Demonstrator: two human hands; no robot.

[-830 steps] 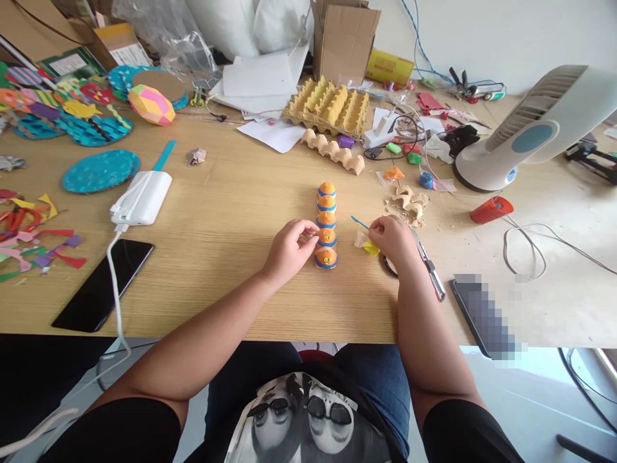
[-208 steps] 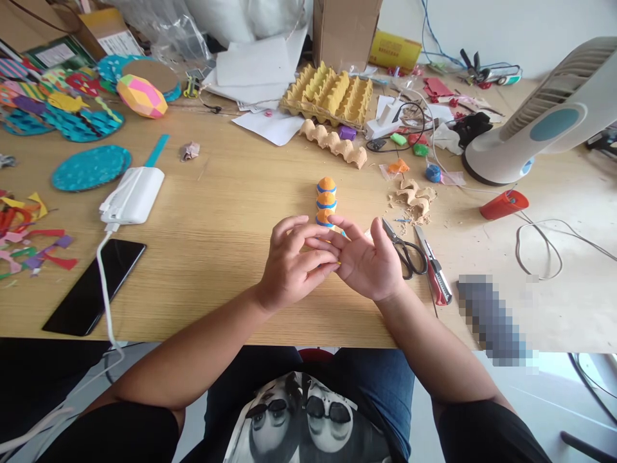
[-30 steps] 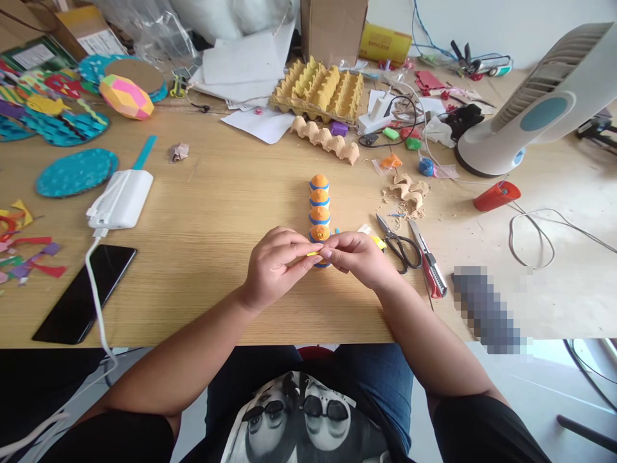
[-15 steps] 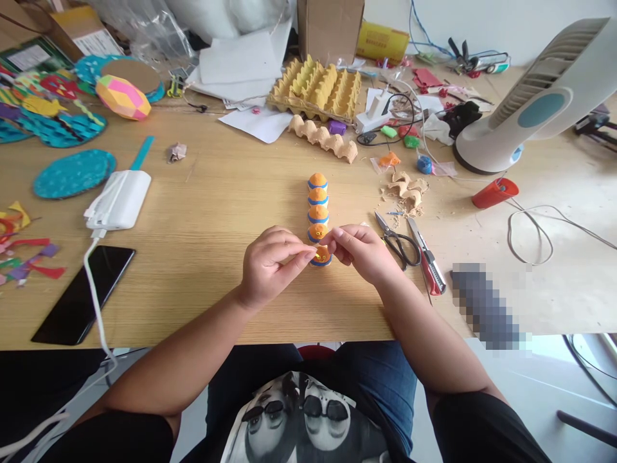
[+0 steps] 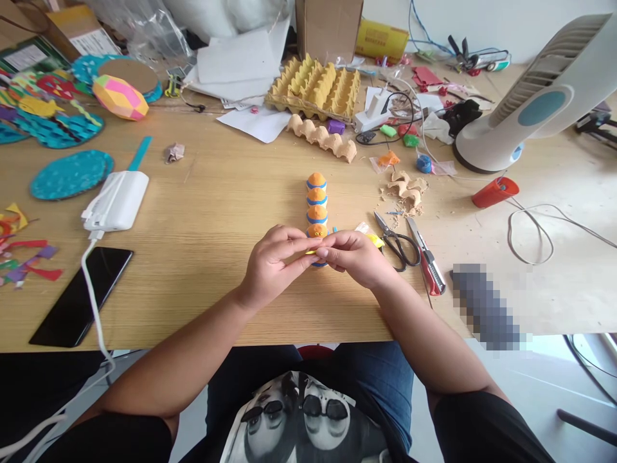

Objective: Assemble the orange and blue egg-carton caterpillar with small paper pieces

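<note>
A strip of egg-carton cups [image 5: 317, 197], orange on top with blue bands, runs straight away from me on the table. Small yellow rings sit on one of its nearer cups. Over its near end my two hands meet at the fingertips, hiding most of the last cup. My left hand [image 5: 274, 265] is closed in a pinch on a small yellow piece [image 5: 311, 253] that looks like modelling clay. My right hand [image 5: 354, 257] is pinched closed against the left fingertips; what it holds is hidden. Beside it lies a yellow packet [image 5: 375, 239].
Scissors [image 5: 398, 241] and a red utility knife [image 5: 427, 260] lie right of my hands. Carton scraps [image 5: 405, 190], an egg tray [image 5: 315, 90] and a bare carton strip [image 5: 322, 138] lie beyond. A fan [image 5: 530, 103] stands right; a phone [image 5: 81, 296] and power bank [image 5: 118, 200] lie left.
My right fingertips have moved slightly down and left, closing the gap to the left fingertips. The near cup is now more covered, and the yellow packet shows more.
</note>
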